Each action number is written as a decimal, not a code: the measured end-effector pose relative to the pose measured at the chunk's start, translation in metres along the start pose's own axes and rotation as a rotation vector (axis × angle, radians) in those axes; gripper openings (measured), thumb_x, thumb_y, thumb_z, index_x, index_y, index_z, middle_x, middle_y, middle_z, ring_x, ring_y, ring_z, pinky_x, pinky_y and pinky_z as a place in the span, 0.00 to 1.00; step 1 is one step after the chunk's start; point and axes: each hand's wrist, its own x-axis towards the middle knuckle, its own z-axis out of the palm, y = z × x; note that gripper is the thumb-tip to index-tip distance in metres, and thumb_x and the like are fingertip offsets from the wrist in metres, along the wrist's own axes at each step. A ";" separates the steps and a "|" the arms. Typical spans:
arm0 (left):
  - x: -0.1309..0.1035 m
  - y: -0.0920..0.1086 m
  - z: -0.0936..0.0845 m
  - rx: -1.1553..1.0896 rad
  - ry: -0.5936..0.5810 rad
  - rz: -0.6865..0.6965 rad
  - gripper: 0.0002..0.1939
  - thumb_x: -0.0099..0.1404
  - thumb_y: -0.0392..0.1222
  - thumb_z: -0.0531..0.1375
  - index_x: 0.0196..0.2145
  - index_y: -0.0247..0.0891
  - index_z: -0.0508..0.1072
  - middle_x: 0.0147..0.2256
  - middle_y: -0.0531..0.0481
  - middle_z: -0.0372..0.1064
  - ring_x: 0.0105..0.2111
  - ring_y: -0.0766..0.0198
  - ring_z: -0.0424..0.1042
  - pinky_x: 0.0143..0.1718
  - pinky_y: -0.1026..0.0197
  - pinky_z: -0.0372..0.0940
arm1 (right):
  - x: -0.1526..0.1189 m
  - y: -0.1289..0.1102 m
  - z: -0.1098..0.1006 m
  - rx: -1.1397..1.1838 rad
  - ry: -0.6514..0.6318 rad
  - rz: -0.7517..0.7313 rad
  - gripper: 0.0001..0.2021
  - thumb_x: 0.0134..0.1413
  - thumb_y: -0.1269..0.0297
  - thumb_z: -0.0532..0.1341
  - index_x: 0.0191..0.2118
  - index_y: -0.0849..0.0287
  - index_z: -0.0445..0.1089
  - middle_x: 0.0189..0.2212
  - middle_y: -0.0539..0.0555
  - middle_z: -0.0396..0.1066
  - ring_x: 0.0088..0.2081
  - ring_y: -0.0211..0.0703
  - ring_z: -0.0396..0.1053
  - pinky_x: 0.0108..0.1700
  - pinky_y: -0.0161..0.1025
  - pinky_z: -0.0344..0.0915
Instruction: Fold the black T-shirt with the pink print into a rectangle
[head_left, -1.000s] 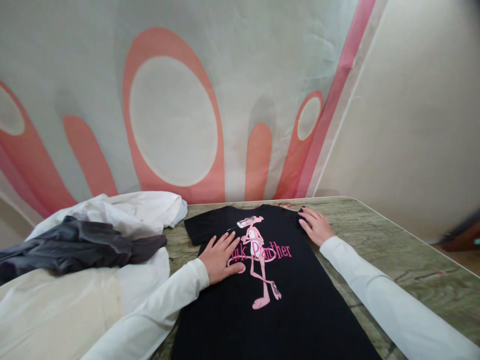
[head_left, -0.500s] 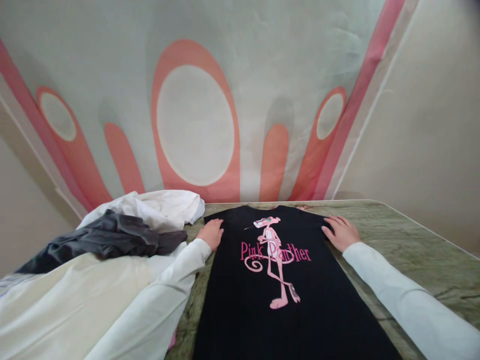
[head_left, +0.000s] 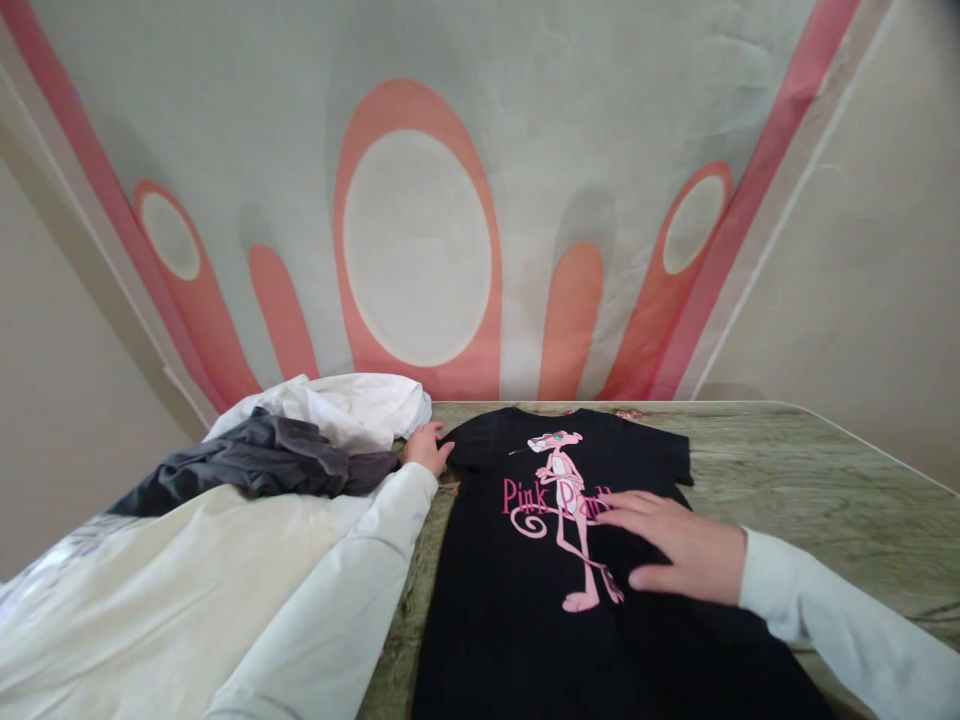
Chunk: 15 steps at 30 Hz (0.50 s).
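1. Grey backdrop [head_left: 637, 90] with salmon shapes and white ovals rises behind the far edge of a wood-patterned table [head_left: 780, 450].
2. Black T-shirt [head_left: 510, 610] lies flat near the middle of the table, neckline at the far end, pink cartoon print facing up.
3. Left hand [head_left: 426, 450] is at the shirt's left sleeve; whether its fingers pinch the cloth cannot be told.
4. Right hand [head_left: 679, 545] is over the shirt's right half, covering the lettering's end, thumb apart from the extended fingers.
5. White [head_left: 352, 400], dark grey [head_left: 285, 460] and cream clothes [head_left: 217, 590] are heaped on the left.
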 end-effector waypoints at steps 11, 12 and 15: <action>0.006 0.004 -0.002 -0.379 0.144 -0.192 0.06 0.60 0.38 0.54 0.34 0.33 0.66 0.32 0.47 0.67 0.36 0.59 0.67 0.42 0.54 0.61 | -0.009 -0.094 0.038 0.055 -0.132 -0.324 0.33 0.47 0.52 0.59 0.60 0.47 0.51 0.61 0.57 0.48 0.60 0.59 0.46 0.56 0.60 0.49; 0.008 0.002 0.000 -0.429 0.145 -0.217 0.07 0.60 0.38 0.53 0.35 0.32 0.66 0.30 0.47 0.67 0.34 0.60 0.68 0.40 0.55 0.62 | -0.011 -0.094 0.036 0.051 -0.136 -0.324 0.32 0.47 0.54 0.59 0.59 0.47 0.52 0.60 0.56 0.48 0.60 0.59 0.46 0.56 0.60 0.49; 0.012 -0.001 0.003 -0.607 0.127 -0.272 0.14 0.61 0.40 0.54 0.43 0.29 0.63 0.26 0.49 0.66 0.27 0.62 0.69 0.32 0.57 0.65 | -0.015 -0.093 0.030 0.056 -0.126 -0.327 0.31 0.46 0.57 0.59 0.58 0.47 0.54 0.60 0.55 0.50 0.60 0.57 0.46 0.57 0.58 0.47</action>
